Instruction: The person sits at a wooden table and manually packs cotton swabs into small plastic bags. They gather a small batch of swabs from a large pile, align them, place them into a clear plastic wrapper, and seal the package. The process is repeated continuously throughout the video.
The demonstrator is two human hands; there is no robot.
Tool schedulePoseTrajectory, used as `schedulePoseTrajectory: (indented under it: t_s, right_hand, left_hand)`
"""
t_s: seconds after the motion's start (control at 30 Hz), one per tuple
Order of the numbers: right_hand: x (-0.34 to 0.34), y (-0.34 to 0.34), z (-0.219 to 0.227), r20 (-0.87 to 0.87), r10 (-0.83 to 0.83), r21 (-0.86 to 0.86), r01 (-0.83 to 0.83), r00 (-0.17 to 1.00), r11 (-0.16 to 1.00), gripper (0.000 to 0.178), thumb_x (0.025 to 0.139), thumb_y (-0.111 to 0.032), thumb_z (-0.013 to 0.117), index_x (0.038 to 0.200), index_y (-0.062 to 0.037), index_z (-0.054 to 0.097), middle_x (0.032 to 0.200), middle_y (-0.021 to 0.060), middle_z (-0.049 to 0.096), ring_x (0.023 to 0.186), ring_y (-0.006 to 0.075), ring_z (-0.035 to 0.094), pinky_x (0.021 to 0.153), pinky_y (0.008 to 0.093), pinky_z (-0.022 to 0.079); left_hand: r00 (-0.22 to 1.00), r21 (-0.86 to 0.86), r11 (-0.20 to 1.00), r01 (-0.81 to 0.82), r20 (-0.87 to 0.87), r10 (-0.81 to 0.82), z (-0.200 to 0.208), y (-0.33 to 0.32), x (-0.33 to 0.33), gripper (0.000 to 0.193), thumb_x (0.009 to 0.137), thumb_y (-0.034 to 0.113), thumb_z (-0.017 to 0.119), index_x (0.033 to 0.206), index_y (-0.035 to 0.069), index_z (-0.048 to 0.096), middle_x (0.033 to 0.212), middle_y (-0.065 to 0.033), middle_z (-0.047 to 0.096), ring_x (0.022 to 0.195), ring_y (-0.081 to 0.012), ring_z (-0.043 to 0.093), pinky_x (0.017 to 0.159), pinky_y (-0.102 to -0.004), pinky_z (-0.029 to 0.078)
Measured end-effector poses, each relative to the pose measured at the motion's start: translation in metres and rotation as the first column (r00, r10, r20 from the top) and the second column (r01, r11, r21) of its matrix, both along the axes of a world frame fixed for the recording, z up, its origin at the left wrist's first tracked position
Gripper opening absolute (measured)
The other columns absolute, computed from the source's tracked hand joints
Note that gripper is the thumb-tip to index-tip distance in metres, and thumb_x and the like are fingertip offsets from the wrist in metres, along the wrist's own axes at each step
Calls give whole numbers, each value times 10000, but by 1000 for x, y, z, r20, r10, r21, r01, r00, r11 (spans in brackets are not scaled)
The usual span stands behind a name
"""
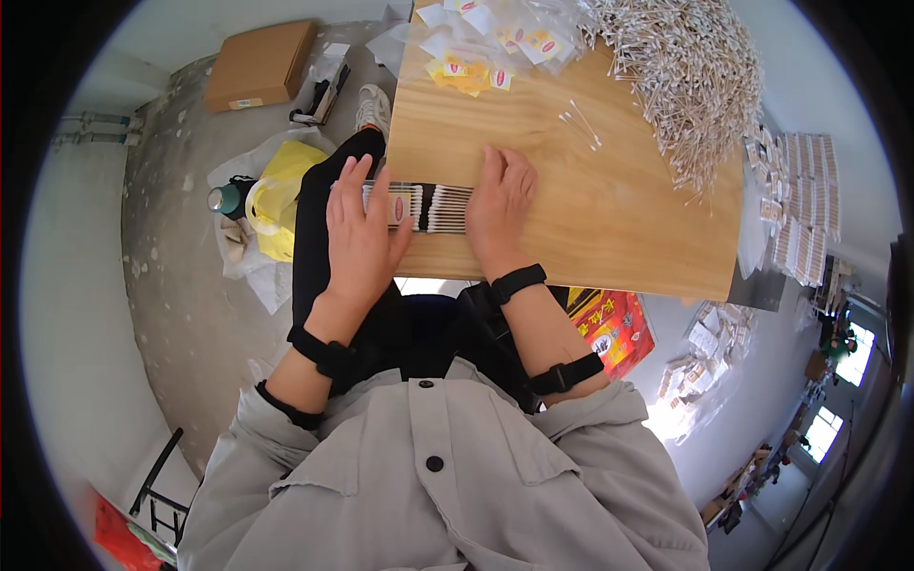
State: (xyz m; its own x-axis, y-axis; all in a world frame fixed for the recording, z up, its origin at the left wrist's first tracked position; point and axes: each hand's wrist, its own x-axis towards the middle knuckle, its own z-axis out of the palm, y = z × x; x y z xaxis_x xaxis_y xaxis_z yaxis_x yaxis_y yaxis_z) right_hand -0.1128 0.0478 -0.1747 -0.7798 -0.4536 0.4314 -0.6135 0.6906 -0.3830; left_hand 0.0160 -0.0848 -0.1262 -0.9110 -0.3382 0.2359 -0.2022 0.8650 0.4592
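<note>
A row of cotton swabs (447, 209) lies at the near left edge of the wooden table (609, 238), with a dark gap across its middle. On its left part sits a small card (399, 206) with a red oval label, possibly inside a clear packet. My left hand (362, 228) is over the left end, fingers spread, hiding part of the row. At the right end, my right hand (500, 205) rests on the table against the swabs, its thumb apart from loosely bent fingers. I see nothing gripped in either hand.
A big heap of loose swabs (695, 86) covers the far right of the table; a few stray swabs (581, 126) lie left of it. Clear bags and yellow cards (466, 74) are at the far left. Stacked swab packs (809, 190) stand beyond the right edge.
</note>
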Motion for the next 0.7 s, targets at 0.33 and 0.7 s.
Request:
schedulePoseTrajectory:
  t_s: [0.33,0.7]
  right_hand:
    - [-1,0,-1,-11,-1,52,2,1000,999,330,882,-51,538,1205,12,552,1165,174,499,1173,357,460,1054,479,348]
    - [-3,0,-1,3,19,16,-19,1000,1000,350,866,-93,552,1202,3,557,1167,173,504,1194,358,459,1077,497,334]
  left_hand:
    - [985,-95,990,108,143,-93,-16,29,-15,836,781,298,753,1473,34,363,1574,-170,263,1477,-339,218,1178,-524,186]
    - [936,-45,986,160,324,-137,-28,67,-13,1066,731,605,695,1516,13,280,1598,-254,152,1498,-365,136,1211,-472,76]
